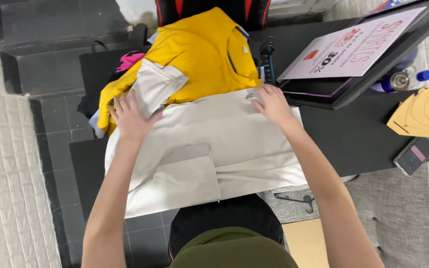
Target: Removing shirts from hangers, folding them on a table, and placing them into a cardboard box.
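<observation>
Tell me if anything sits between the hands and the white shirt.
Nothing visible does. The left hand and the right hand both lie flat on the white shirt, at its far edge beside the yellow shirt.

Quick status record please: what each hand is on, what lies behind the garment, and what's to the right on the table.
left hand: flat on far left edge of the white shirt
right hand: flat on its far right edge
white shirt: partly folded, spread on the black table
behind: yellow shirt on a clothes pile
right side: framed sign, phone
</observation>
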